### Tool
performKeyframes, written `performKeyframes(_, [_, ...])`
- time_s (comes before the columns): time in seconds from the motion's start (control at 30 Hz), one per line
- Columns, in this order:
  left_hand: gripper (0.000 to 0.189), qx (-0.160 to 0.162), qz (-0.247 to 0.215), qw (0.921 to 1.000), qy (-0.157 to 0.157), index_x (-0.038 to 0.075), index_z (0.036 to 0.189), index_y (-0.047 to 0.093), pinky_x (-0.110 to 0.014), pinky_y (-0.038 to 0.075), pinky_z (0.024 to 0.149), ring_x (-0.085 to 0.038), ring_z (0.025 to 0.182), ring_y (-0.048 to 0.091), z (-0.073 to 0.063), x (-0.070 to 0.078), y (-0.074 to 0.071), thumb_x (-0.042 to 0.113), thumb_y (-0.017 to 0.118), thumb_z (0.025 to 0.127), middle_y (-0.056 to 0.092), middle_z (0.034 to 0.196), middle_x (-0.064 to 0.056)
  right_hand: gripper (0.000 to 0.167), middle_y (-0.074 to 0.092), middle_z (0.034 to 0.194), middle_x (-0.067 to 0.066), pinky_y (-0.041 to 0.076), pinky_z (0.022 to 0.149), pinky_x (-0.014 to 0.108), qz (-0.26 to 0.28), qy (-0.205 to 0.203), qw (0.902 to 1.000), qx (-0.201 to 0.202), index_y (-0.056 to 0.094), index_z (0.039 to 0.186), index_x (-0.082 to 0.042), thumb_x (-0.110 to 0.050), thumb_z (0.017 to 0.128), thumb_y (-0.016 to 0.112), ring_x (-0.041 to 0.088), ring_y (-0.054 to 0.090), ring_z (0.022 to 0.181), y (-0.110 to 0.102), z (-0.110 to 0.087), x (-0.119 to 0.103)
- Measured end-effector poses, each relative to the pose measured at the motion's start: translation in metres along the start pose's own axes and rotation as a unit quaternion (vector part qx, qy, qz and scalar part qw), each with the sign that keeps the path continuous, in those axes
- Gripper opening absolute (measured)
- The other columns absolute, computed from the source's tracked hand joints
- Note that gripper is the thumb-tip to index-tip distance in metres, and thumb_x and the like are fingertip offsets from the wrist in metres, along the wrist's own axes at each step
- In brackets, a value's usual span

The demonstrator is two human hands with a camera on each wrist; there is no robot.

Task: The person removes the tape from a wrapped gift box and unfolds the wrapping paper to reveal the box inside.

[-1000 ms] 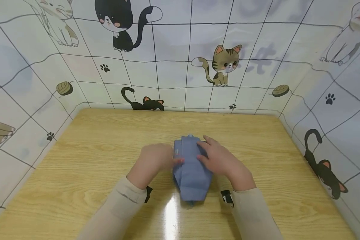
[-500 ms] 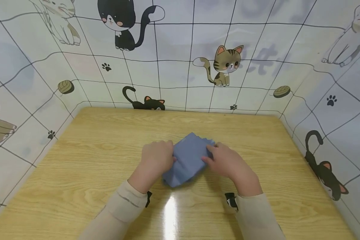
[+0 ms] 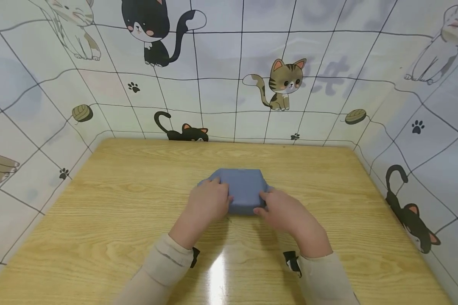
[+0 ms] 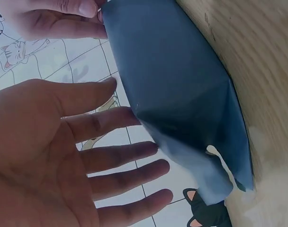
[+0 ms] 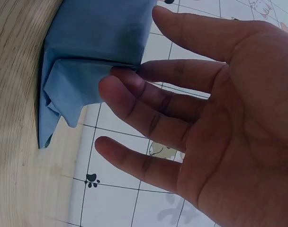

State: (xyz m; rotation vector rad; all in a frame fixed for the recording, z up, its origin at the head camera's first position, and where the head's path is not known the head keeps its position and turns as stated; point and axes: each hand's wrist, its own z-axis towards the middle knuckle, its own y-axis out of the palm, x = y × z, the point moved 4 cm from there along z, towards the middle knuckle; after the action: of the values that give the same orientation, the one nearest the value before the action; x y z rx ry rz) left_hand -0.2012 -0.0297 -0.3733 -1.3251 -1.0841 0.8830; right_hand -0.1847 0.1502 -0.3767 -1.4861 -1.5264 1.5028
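Note:
A blue paper-wrapped package (image 3: 246, 186) lies crosswise on the wooden table between both hands. Loose folded paper sticks out at each end; the left wrist view shows an open flap (image 4: 196, 172) with a gap under it. My left hand (image 3: 210, 203) is at the left end, its fingers mostly straight, the index fingertip touching the package's corner. At the other end, my right hand (image 3: 290, 214) has loosely bent fingers, with fingertips against the creased end paper (image 5: 77, 82). The package's underside is hidden.
The wooden table (image 3: 137, 169) reaches back to a white wall covering (image 3: 221, 93) with printed cats and grid lines. Similar covering stands at the left and right sides. A light reflection (image 3: 216, 275) shows on the near tabletop.
The package has turned from lengthwise, through a slant, to crosswise, and a smooth face now shows on top instead of the folded strip. Both hands stay at its sides.

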Motion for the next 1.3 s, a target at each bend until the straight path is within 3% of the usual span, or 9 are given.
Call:
performKeyframes(0.23, [0.05,-0.014,-0.001,0.9999,-0.007,0.008,0.145,0.064,-0.061,0.054,0.109,-0.038,0.141,0.058,-0.006,0.006,0.003,0.043,0.06,0.109,0.053,0.161,-0.017,0.065,0.052,0.155,0.032,0.05,0.113,0.058,-0.006,-0.01,0.9999,-0.011,0.049,0.152,0.011,-0.031,0.106,0.067,0.044,0.055,0.144,0.0,-0.003,-0.002])
performKeyframes(0.47, [0.053,-0.021,0.001,0.9998,-0.001,0.007,0.147,0.061,-0.062,0.05,0.112,-0.041,0.146,0.054,-0.017,0.009,0.0,0.044,0.058,0.109,0.052,0.161,-0.017,0.056,0.071,0.128,0.024,0.056,0.1,0.052,0.038,-0.025,0.9985,-0.03,0.062,0.139,0.009,-0.033,0.103,0.071,0.032,0.068,0.117,-0.009,-0.012,-0.001])
performKeyframes(0.63, [0.056,0.007,0.002,0.9998,0.018,0.008,0.15,0.057,-0.066,0.048,0.113,-0.041,0.149,0.05,-0.01,0.003,-0.001,0.046,0.059,0.108,0.052,0.161,-0.017,0.068,0.044,0.161,0.032,0.044,0.118,0.062,0.014,-0.009,0.9999,-0.004,0.045,0.157,0.005,-0.035,0.107,0.065,0.049,0.047,0.149,-0.018,-0.003,0.004])
performKeyframes(0.83, [0.053,0.02,-0.024,0.9979,0.057,0.017,0.153,0.054,-0.076,0.036,0.118,-0.036,0.152,0.048,-0.001,-0.005,0.001,0.048,0.053,0.111,0.057,0.158,-0.008,0.057,0.038,0.168,0.028,0.035,0.123,0.068,-0.002,-0.047,0.9975,0.052,0.042,0.161,0.002,-0.026,0.112,0.053,0.048,0.036,0.157,-0.02,0.009,0.002])
performKeyframes(0.93, [0.038,0.038,-0.031,0.9927,0.11,0.02,0.144,0.063,-0.074,0.035,0.12,-0.029,0.144,0.057,-0.014,-0.003,-0.009,0.039,0.054,0.112,0.068,0.146,-0.002,0.048,0.053,0.16,0.023,0.03,0.122,0.075,-0.01,-0.045,0.997,0.063,0.051,0.156,-0.003,-0.024,0.113,0.051,0.044,0.046,0.152,-0.018,-0.002,0.0])
performKeyframes(1.0, [0.027,0.046,-0.033,0.9857,0.159,0.019,0.134,0.069,-0.062,0.047,0.116,-0.024,0.127,0.069,-0.031,0.001,-0.019,0.027,0.057,0.111,0.075,0.131,0.0,0.037,0.073,0.132,0.018,0.038,0.116,0.075,-0.008,-0.035,0.9975,0.06,0.065,0.142,-0.005,-0.024,0.113,0.051,0.038,0.066,0.13,-0.018,-0.016,-0.001])
performKeyframes(1.1, [0.015,0.018,-0.036,0.9739,0.223,0.017,0.116,0.074,-0.038,0.063,0.084,-0.014,0.091,0.075,-0.058,0.004,-0.026,0.014,0.062,0.107,0.079,0.103,0.003,0.029,0.078,0.102,0.005,0.054,0.1,0.06,0.01,-0.016,0.9995,0.027,0.073,0.13,-0.009,-0.025,0.11,0.059,0.025,0.073,0.096,-0.014,-0.039,0.001])
performKeyframes(1.2, [0.011,-0.036,-0.04,0.9651,0.256,0.018,0.099,0.073,-0.027,0.055,0.064,-0.007,0.071,0.062,-0.079,0.0,-0.016,0.02,0.065,0.107,0.071,0.084,0.007,0.049,0.075,0.12,0.009,0.059,0.091,0.054,-0.004,0.01,0.9992,-0.038,0.068,0.14,-0.007,-0.036,0.101,0.074,0.029,0.072,0.106,0.003,-0.055,0.006])
performKeyframes(1.3, [0.031,-0.081,-0.024,0.9621,0.259,0.017,0.098,0.075,-0.031,0.06,0.082,-0.014,0.09,0.071,-0.093,-0.011,0.008,0.041,0.059,0.109,0.076,0.099,0.002,0.085,0.055,0.156,0.024,0.048,0.109,0.068,-0.05,0.024,0.9944,-0.09,0.054,0.154,-0.004,-0.049,0.089,0.084,0.044,0.056,0.142,0.028,-0.061,0.011])
